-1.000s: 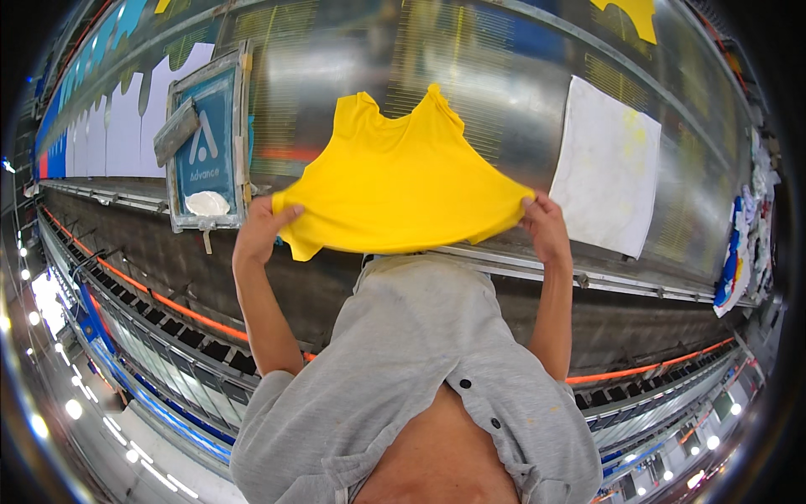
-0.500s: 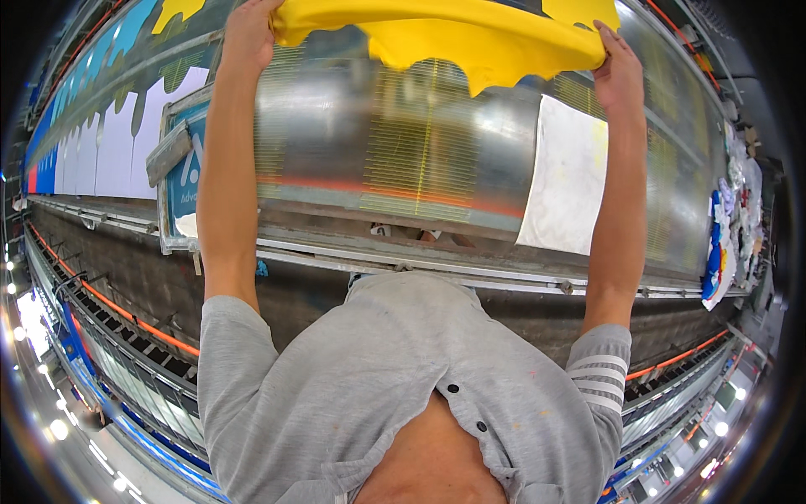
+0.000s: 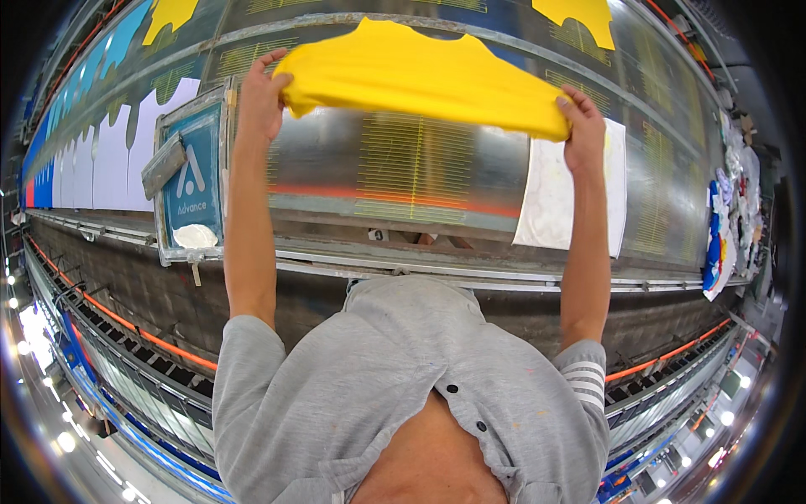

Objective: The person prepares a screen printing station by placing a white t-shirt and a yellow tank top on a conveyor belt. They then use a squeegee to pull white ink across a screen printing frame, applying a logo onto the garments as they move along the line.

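A yellow cut fabric piece (image 3: 420,76) is stretched between my hands over the long table, its wavy, notched edge on the far side. My left hand (image 3: 267,97) pinches its left end, thumb on top. At the other end, my right hand (image 3: 581,126) grips the right corner with the fingers bent over the cloth. Under the fabric, the table's glossy surface (image 3: 319,160) carries bands of fine yellow lines. A white cloth sheet (image 3: 550,197) lies flat on the table below my right hand, partly covered by my forearm.
Left of my left arm rests a framed printing screen (image 3: 191,210) with a squeegee (image 3: 164,166) and a white paste blob on it. White panels (image 3: 101,168) line the table's left part. More yellow pieces (image 3: 579,18) lie at the far side. A cloth heap (image 3: 730,210) sits far right.
Both hands have come nearer to me with the yellow fabric. Its notched edge, which hung on the near side, now points away. The printing screen shows more fully.
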The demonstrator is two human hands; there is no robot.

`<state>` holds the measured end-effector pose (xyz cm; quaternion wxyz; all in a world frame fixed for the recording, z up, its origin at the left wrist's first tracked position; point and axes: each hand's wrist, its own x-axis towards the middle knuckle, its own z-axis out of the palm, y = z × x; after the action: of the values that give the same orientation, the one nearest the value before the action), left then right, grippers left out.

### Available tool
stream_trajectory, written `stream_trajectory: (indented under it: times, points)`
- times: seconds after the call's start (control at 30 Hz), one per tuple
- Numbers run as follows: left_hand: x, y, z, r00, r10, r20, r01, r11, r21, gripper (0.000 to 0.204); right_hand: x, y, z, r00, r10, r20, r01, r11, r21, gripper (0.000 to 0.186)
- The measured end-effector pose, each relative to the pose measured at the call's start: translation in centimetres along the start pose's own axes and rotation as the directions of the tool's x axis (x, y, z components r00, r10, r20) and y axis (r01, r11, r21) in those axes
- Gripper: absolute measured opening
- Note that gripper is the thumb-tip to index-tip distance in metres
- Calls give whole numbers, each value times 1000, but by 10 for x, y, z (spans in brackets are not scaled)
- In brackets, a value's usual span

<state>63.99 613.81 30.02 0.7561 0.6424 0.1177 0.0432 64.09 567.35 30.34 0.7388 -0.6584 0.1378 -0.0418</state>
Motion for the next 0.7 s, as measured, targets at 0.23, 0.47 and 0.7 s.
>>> stream_trajectory:
  times: [0.23,0.47,0.7]
  points:
    - [-45,-69,-14,983,-182,-4,182,983,7,54,-37,63,-13,999,51,-19,-53,989,-135,30]
    - [-87,-83,-15,983,-173,-65,171,984,-43,51,-58,78,-23,995,73,-71,-80,990,-113,30]
    - [-114,-75,-20,978,-179,-109,172,983,-71,53,-78,78,-23,992,99,-81,-105,991,-84,31]
